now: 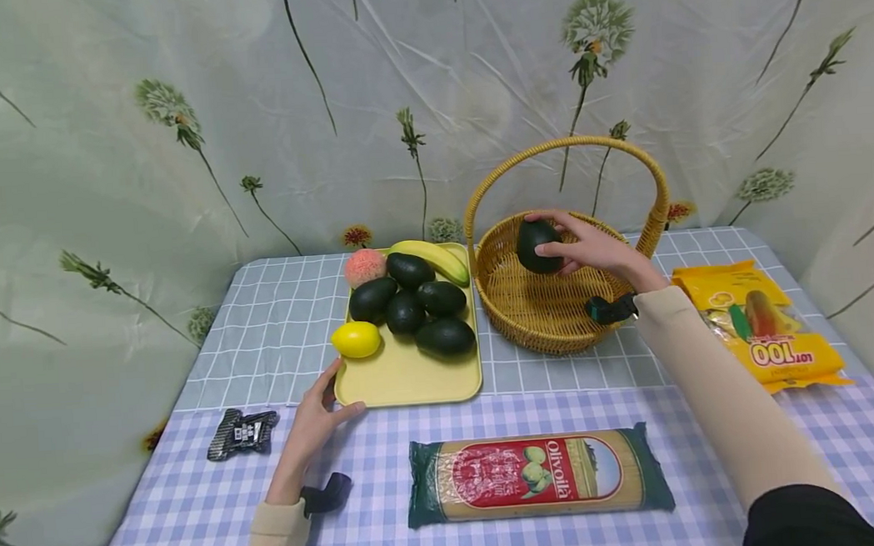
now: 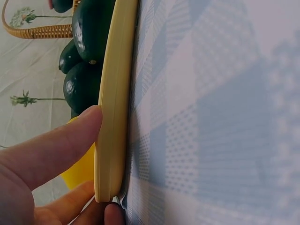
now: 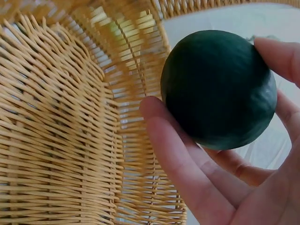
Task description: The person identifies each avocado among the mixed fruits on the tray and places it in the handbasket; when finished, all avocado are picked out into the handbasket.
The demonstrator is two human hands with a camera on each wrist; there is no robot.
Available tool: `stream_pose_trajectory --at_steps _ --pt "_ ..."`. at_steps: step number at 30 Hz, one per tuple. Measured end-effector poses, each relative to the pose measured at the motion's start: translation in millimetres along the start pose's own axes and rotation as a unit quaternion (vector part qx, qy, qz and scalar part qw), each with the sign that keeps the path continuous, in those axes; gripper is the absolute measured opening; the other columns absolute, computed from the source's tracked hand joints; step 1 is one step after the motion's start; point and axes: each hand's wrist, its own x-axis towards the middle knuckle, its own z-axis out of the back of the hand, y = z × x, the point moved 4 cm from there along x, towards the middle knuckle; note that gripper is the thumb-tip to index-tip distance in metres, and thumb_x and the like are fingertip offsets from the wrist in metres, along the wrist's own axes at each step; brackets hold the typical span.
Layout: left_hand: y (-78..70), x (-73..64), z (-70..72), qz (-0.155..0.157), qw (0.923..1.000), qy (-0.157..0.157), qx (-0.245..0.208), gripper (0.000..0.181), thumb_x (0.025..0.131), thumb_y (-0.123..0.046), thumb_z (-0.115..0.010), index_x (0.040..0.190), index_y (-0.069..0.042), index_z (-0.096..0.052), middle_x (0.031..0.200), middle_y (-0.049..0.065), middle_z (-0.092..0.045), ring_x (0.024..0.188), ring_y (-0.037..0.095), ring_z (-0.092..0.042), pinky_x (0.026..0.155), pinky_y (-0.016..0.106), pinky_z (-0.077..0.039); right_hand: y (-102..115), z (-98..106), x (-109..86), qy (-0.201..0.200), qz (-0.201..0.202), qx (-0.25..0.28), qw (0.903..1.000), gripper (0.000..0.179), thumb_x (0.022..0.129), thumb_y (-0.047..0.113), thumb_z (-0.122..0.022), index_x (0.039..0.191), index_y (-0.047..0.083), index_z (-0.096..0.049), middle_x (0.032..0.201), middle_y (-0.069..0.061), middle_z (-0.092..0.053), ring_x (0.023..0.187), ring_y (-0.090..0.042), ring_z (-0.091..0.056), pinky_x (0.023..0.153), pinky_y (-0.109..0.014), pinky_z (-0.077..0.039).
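My right hand [image 1: 581,243] holds a dark green avocado [image 1: 537,247] inside the opening of the wicker basket [image 1: 510,306], above its floor. In the right wrist view, the thumb and fingers curl round the avocado [image 3: 218,89], clear of the woven bottom. My left hand [image 1: 316,418] grips the near left corner of a yellow tray [image 1: 406,383]; in the left wrist view the thumb [image 2: 77,136] touches the tray's rim and other fingers reach round the corner. On the tray are several avocados [image 1: 447,337], a lemon [image 1: 356,340], a banana [image 1: 432,259] and a pinkish round fruit [image 1: 365,266].
A tall handle [image 1: 564,142] arches over the basket. In front lies a spaghetti pack [image 1: 539,475]. A black wrapped packet [image 1: 242,433] is at left, and a yellow bag [image 1: 763,324] at right. Patterned fabric [image 1: 426,98] hangs behind the table.
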Motion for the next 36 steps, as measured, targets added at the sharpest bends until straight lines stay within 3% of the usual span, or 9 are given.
stream_pose_trajectory --at_steps 6,14,22,30,36 --pt "-1.2 -0.8 0.1 0.004 1.0000 0.001 -0.006 0.086 0.083 -0.005 -0.073 0.150 0.002 -0.020 0.154 0.024 -0.021 0.139 0.035 -0.024 0.113 0.042 -0.024 -3.3 4.5 20.5 -0.001 -0.020 0.002 0.9998 0.057 0.097 0.026 -0.056 0.148 0.018 -0.031 0.136 -0.025 -0.032 0.085 -0.044 -0.063 0.073 -0.047 -0.057" --pt "0.2 1.0 0.2 0.004 0.9999 0.002 -0.011 0.087 0.082 -0.005 -0.074 0.150 0.002 -0.020 0.153 0.024 -0.022 0.139 0.035 -0.026 0.114 0.041 -0.024 -15.4 -5.5 40.3 0.020 -0.044 0.035 0.9982 0.059 0.098 0.020 -0.055 0.149 0.013 -0.027 0.141 -0.030 -0.023 0.087 -0.046 -0.063 0.078 -0.049 -0.056" --pt "1.0 1.1 0.4 0.004 0.9999 0.002 -0.010 0.087 0.082 -0.005 -0.074 0.150 0.003 -0.020 0.153 0.024 -0.022 0.138 0.035 -0.026 0.113 0.041 -0.024 -26.3 -19.3 52.1 0.037 -0.068 0.026 0.9967 0.059 0.099 0.009 -0.050 0.150 0.007 -0.021 0.144 -0.035 -0.018 0.067 -0.030 -0.063 0.075 -0.045 -0.057" --pt "0.7 1.0 0.5 0.007 1.0000 0.001 -0.003 0.086 0.082 -0.005 -0.074 0.150 0.002 -0.021 0.153 0.023 -0.022 0.139 0.035 -0.025 0.113 0.041 -0.025 -27.8 -30.7 53.2 0.052 -0.084 -0.001 0.9951 0.056 0.098 0.000 -0.047 0.149 0.004 -0.024 0.149 -0.034 -0.013 0.089 -0.043 -0.061 0.079 -0.048 -0.056" --pt "0.8 1.3 0.1 0.005 1.0000 0.000 0.000 0.086 0.083 -0.005 -0.074 0.150 0.002 -0.021 0.154 0.023 -0.021 0.140 0.034 -0.024 0.113 0.040 -0.024 -22.3 -26.5 48.1 0.035 -0.067 -0.019 0.9970 0.052 0.098 0.002 -0.048 0.147 0.003 -0.031 0.150 -0.031 -0.016 0.089 -0.040 -0.057 0.073 -0.045 -0.054"
